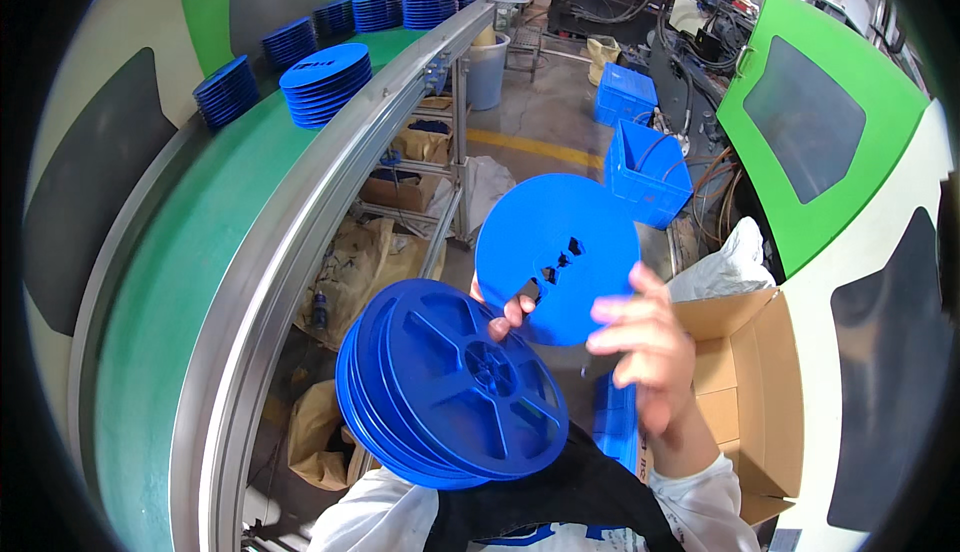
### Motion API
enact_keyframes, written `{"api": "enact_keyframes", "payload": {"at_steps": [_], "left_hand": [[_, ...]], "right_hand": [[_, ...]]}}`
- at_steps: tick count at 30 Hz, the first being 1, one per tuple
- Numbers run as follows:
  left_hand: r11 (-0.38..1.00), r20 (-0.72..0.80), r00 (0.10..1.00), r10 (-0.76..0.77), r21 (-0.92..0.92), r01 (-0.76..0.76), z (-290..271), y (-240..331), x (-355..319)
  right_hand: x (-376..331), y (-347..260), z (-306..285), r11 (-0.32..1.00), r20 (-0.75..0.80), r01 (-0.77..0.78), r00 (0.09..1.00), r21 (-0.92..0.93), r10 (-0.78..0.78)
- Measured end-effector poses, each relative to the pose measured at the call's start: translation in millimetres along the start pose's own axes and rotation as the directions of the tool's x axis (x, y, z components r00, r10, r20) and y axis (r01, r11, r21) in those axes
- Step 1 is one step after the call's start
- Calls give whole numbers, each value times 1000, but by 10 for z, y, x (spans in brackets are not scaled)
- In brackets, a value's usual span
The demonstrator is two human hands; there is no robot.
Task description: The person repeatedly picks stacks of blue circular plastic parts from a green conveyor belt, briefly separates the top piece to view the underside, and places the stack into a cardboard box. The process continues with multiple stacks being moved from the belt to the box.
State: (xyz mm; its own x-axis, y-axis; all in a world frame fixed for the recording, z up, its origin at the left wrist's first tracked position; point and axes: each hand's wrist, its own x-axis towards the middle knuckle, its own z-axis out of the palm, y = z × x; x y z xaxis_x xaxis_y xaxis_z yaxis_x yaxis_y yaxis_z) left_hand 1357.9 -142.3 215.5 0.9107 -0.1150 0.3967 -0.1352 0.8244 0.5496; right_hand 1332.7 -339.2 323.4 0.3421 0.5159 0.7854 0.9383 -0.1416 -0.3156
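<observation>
My left hand grips a flat round blue reel disc near its cut-out centre. Part of that hand is hidden behind the disc and the stack beside it. Several blue plastic reels with spoked faces lean tilted together below and to the left, over my left forearm. To the disc's lower right is my right hand, fingers spread and slightly blurred, close to its rim. Nothing shows in my right hand; whether a fingertip touches the rim I cannot tell.
Left of me runs a green conveyor belt with a metal rail; stacks of blue reels stand along it. An open cardboard box is at my right. Blue crates and a green machine door lie beyond.
</observation>
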Motion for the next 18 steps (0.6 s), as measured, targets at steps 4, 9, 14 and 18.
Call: {"api": "enact_keyframes", "payload": {"at_steps": [4,9,14,18], "left_hand": [[1000,9,1000,3,13,-3,31,3,20],[1000,20,1000,18,25,-18,23,12,31],[1000,42,999,15,12,-15,35,-37,69],[1000,39,999,5,16,-6,38,-18,36]], "right_hand": [[-118,-328,397,992,61,112,992,-54,-109],[-36,-304,227,961,156,-82,980,-265,126],[-220,221,324,848,-608,-432,597,306,523],[-257,273,328,866,-575,-500,706,11,414]]}}
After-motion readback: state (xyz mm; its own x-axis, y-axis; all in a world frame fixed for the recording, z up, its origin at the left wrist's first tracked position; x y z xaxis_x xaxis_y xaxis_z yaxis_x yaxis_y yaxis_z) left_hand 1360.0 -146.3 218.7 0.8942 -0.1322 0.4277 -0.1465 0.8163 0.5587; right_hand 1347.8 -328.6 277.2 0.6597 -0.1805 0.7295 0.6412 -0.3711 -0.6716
